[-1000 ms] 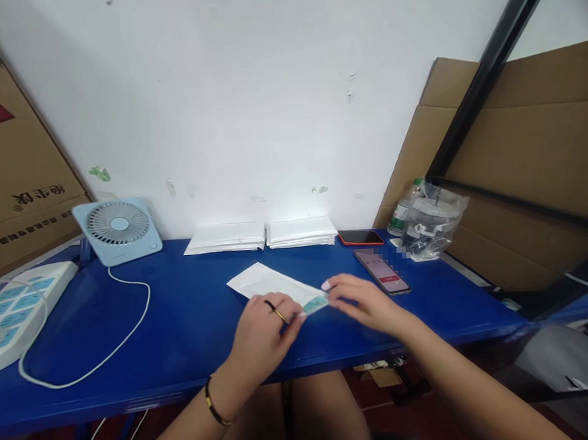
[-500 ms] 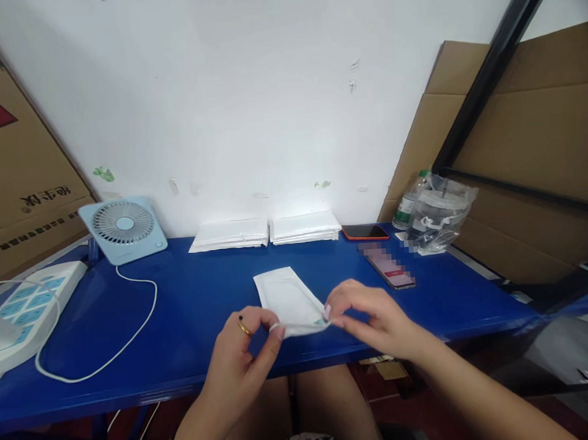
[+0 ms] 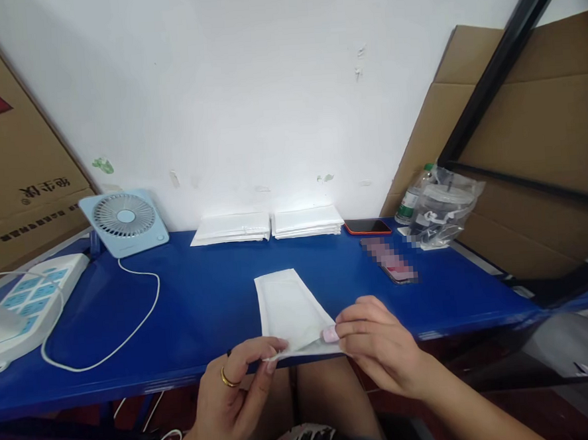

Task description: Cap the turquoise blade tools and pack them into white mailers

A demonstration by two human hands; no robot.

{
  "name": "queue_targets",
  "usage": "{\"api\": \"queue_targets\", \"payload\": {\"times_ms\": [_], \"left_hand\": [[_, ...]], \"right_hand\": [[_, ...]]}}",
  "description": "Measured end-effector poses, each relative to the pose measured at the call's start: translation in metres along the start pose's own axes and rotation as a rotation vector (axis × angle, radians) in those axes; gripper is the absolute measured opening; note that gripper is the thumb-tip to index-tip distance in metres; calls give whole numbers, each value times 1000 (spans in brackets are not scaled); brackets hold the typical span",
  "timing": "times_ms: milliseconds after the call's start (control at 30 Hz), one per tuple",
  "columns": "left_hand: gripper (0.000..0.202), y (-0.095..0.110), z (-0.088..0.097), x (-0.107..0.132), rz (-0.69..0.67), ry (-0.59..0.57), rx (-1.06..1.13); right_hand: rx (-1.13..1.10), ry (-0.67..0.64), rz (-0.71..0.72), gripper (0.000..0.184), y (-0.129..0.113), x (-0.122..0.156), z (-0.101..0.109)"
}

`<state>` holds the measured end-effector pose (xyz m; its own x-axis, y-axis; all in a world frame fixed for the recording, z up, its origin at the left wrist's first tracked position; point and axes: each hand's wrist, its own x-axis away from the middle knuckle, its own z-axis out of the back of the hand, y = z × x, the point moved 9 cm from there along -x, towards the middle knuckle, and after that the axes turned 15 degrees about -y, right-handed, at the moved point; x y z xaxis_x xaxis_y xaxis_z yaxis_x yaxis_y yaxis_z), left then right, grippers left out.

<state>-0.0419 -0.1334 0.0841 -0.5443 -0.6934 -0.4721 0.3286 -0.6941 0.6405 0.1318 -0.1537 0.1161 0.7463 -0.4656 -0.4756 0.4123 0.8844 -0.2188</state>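
Observation:
A white padded envelope [image 3: 292, 303] lies slanted on the blue table, its near end lifted slightly over the table's front edge. My left hand [image 3: 239, 383] pinches the near left corner between thumb and index finger; a gold-coloured ring is on one finger. At the near right corner, my right hand [image 3: 381, 341] is closed on the envelope's edge. A pale pink tip shows at its fingers, probably a nail. Between the hands the near edge looks like a loose flap or opening; what is inside cannot be seen.
Two stacks of white envelopes [image 3: 231, 228] stand against the wall. A blue fan [image 3: 125, 222] and a power strip [image 3: 42, 298] with a white cable are at left. To the right are two phones [image 3: 367, 227], a bottle [image 3: 412, 196] and a bagged cup [image 3: 443, 214]. Cardboard [image 3: 541, 118] flanks the table.
The envelope's near end has come closer to me, with both hands moving down along with it. My right fingers have curled further over the right corner, and the near edge is spread more.

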Motion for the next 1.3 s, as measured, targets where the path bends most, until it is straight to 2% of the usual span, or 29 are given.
{"api": "queue_targets", "payload": {"times_ms": [67, 167, 233, 267, 367, 500, 600, 700, 767, 833, 867, 933, 1000, 1067, 1167, 1300], "left_hand": [[17, -8, -4, 5, 51, -15, 42], [3, -35, -17, 14, 270, -13, 212], [15, -56, -29, 20, 424, 32, 404], [18, -64, -36, 23, 476, 57, 512], [21, -80, -55, 24, 564, 113, 766], [30, -82, -60, 15, 596, 149, 874], [32, -72, -58, 0, 586, 130, 893], [35, -60, -48, -18, 492, 89, 838], [40, -60, -31, -27, 398, 133, 770], [42, -70, -13, -32, 360, 168, 695], [42, -79, -7, -35, 374, 151, 658], [45, -101, 3, -43, 425, 63, 569], [46, -125, 18, -57, 451, -4, 423], [44, -145, 40, -78, 415, -29, 182], [38, -174, 65, -116, 369, -78, -254], [45, -216, 75, -162, 336, -189, -635]], "right_hand": [[-88, -5, -41, 18, 3, 1, -4], [-326, 10, -327, 5, 31, 8, -21], [-410, 12, -503, 4, 46, 16, -35], [-399, 6, -534, 6, 48, 17, -40], [-128, -3, -419, 11, 34, 10, -39], [282, -68, -217, 28, 4, -4, -45], [380, -105, -184, 26, 2, -10, -49], [354, -21, -197, 26, 18, -11, -28], [265, 143, -294, 21, 47, -6, 5], [113, 325, -511, 14, 96, 8, 41], [10, 439, -608, 14, 123, 18, 57], [-306, 605, -744, 20, 182, 33, 73], [-653, 746, -807, 26, 239, 41, 72], [-865, 808, -844, 23, 286, 38, 62], [-889, 824, -991, 21, 340, 33, 45], [-811, 771, -1078, 19, 376, 27, 29]]}}
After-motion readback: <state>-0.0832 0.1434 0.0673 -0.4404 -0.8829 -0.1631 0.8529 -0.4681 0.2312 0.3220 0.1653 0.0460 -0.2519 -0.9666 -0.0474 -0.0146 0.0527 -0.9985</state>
